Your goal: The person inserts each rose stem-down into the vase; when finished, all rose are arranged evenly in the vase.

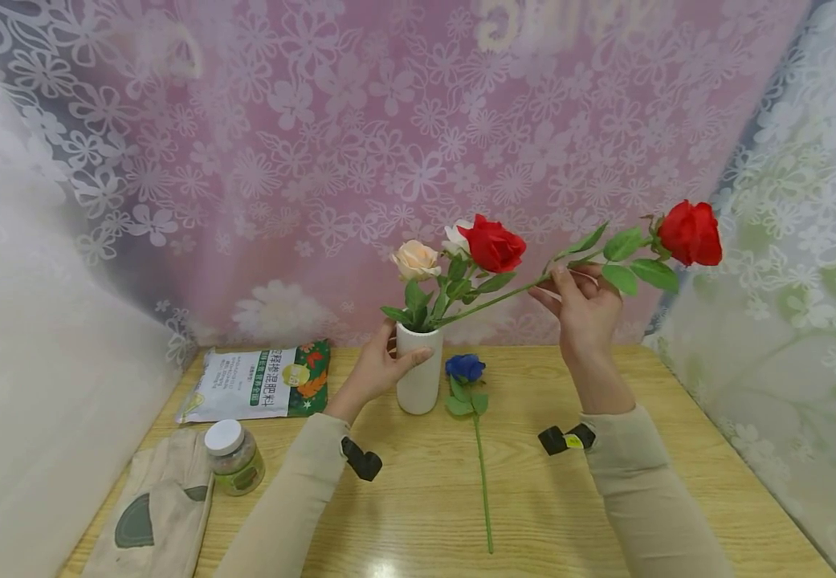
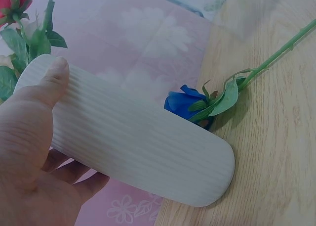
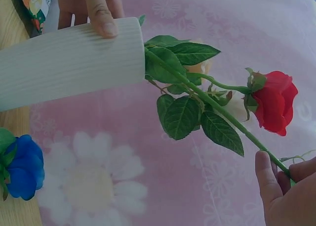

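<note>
My left hand (image 1: pixel 377 369) grips a white ribbed vase (image 1: pixel 419 381) near its rim, thumb across the front. In the vase stand a peach rose (image 1: pixel 416 260), a white rose (image 1: pixel 455 239), mostly hidden, and a red rose (image 1: pixel 493 244). To the right, my right hand (image 1: pixel 589 309) pinches the green stem (image 3: pixel 217 106) of another red rose (image 1: pixel 691 233); the stem slants down to the left, its lower end at the vase mouth. A blue rose (image 1: pixel 465 368) lies on the table beside the vase, its stem pointing toward me.
On the left of the wooden table (image 1: pixel 418 498) lies a white and green printed bag (image 1: pixel 254 384). In front of it are a white-lidded jar (image 1: pixel 234 457) and beige gloves (image 1: pixel 150 506). A floral curtain (image 1: pixel 360 160) hangs behind the table.
</note>
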Available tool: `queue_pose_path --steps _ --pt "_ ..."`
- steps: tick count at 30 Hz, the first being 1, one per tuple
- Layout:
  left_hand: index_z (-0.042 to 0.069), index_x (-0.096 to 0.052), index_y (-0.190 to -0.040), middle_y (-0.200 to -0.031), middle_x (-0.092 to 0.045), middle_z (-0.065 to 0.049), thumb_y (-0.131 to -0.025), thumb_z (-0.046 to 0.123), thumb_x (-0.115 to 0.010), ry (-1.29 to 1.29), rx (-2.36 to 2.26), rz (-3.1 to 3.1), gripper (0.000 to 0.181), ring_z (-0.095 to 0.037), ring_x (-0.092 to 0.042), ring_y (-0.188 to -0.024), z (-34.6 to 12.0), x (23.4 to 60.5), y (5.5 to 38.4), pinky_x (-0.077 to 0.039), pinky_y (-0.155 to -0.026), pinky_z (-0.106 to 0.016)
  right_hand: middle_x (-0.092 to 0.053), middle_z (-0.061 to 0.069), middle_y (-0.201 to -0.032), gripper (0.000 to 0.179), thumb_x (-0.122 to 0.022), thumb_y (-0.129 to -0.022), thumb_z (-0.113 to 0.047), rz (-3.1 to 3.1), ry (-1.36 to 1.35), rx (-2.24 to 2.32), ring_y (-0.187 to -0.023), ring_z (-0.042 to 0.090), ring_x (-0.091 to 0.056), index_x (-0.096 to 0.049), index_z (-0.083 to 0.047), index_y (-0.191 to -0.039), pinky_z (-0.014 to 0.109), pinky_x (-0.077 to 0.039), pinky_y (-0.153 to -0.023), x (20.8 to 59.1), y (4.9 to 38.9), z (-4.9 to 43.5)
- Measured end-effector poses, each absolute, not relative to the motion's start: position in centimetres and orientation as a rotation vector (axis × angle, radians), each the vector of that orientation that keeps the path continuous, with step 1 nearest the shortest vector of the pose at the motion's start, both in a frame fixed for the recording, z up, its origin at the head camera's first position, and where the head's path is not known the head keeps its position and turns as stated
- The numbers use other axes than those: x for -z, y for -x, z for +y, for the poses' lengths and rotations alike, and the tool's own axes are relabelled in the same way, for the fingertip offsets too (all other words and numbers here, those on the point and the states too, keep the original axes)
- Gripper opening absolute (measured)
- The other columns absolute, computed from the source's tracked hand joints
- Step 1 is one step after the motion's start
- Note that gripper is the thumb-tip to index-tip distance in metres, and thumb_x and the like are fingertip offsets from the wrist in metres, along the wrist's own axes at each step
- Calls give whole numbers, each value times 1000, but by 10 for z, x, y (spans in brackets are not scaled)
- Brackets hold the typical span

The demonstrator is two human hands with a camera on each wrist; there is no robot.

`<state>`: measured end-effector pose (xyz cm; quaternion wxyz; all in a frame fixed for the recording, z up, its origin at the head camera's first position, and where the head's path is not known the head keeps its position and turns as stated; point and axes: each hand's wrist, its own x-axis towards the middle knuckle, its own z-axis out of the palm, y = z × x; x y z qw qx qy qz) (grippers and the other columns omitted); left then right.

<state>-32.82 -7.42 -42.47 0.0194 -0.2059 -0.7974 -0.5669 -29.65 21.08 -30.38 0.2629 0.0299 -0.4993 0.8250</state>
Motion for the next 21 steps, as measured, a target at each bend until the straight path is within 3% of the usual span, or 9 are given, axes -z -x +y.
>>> queue_pose_path --steps 9,15,21 --pt "19 -35 -160 -150 -54 -15 -101 34 -75 651 1771 -2472 73 -36 -60 -136 -73 423 327 -56 -107 -55 -70 9 -98 20 -68 -101 -2 -1451 -128 -2192 -81 19 -77 -60 -1 -119 35 -65 -75 317 306 194" --pt "19 -34 -160 -151 -53 -15 -101 33 -75 648 1776 -2464 73 -35 -59 -137 -73 424 327 -55 -108 -54 -72 7 -97 20 -69 -101 -4 -1533 -199 -2173 -82 20 -78 -61 0 -119 36 -66 -78 327 310 176" --pt "20 -34 -161 -151 -54 -14 -100 32 -76 645 1782 -2463 74 -35 -60 -137 -74 424 327 -56 -107 -54 -68 12 -94 17 -66 -100 5 -1558 -312 -2157 -79 23 -77 -62 6 -117 40 -66 -78 336 313 160"
